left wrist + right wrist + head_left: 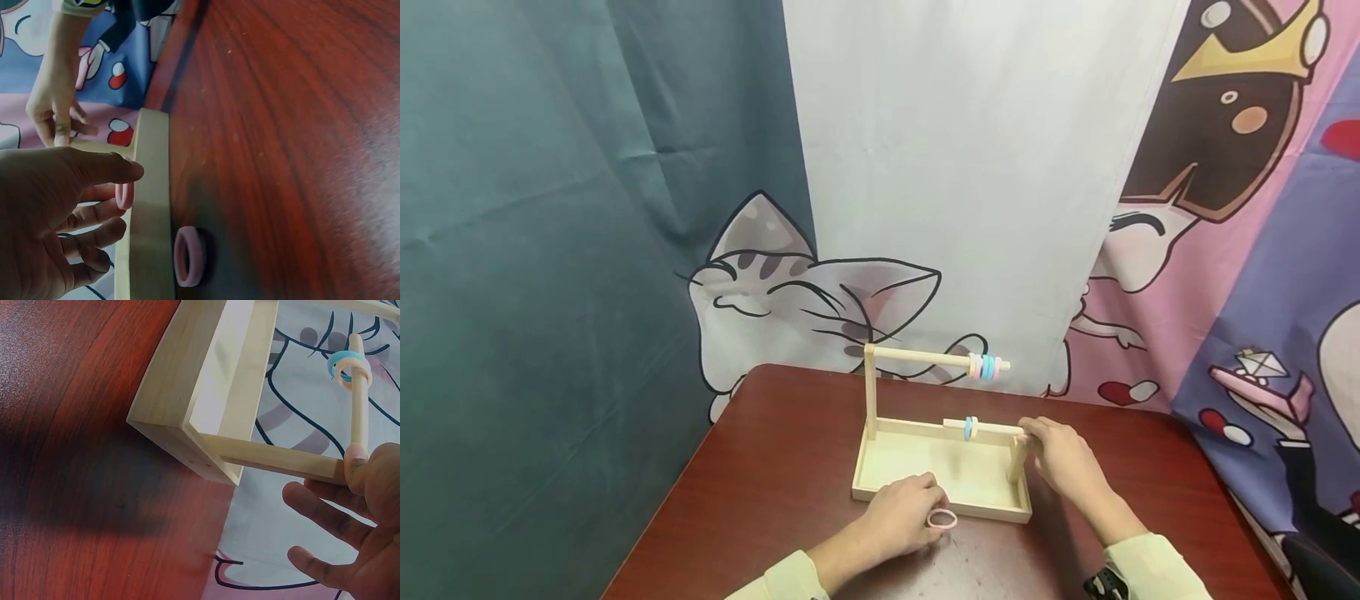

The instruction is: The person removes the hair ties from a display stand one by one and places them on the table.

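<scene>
My left hand [906,512] is just in front of a wooden rack [942,503]. Between its thumb and forefinger it pinches a pink hair tie [125,195], while the other fingers are loosely bent. Another pink hair tie [189,256] stands on edge on the table beside the rack's tray wall. My right hand [1063,458] grips the rack where the lower rod [359,415] meets its short post [281,459], with the thumb against the rod. A blue hair tie [967,429] and a pale one [974,427] hang on that rod.
Several pink and blue hair ties [987,367] hang near the free end of the upper rod [921,357], carried by a tall post [870,392] at the left. The rack stands on a reddish-brown table [760,467]. Behind it hangs a printed curtain [985,167].
</scene>
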### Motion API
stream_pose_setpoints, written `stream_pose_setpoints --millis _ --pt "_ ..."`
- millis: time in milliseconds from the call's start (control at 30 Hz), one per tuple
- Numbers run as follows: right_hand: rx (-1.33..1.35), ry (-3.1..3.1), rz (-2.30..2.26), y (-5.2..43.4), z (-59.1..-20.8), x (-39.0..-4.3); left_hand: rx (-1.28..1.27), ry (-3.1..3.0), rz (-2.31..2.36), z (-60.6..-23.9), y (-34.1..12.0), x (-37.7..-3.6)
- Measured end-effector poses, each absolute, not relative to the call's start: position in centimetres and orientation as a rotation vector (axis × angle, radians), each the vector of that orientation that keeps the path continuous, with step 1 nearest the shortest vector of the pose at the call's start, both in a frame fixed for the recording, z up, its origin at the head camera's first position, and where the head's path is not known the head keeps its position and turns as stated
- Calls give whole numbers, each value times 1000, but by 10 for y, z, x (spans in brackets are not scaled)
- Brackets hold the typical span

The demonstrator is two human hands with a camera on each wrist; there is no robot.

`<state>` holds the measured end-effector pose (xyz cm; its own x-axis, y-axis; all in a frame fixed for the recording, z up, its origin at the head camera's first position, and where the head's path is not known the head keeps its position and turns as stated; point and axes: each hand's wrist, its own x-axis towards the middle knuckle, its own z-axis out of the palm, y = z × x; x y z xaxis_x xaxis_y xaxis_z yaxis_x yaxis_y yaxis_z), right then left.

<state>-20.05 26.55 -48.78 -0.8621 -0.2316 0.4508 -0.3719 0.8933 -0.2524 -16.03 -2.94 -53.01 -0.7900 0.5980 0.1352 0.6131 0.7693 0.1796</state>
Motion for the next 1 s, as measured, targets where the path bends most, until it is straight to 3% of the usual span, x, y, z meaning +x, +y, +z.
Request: stream_pose_setpoints --millis 1000 --pt "451 -2605 463 263 -493 -198 -1104 -2807 -301 -548 -30 -144"
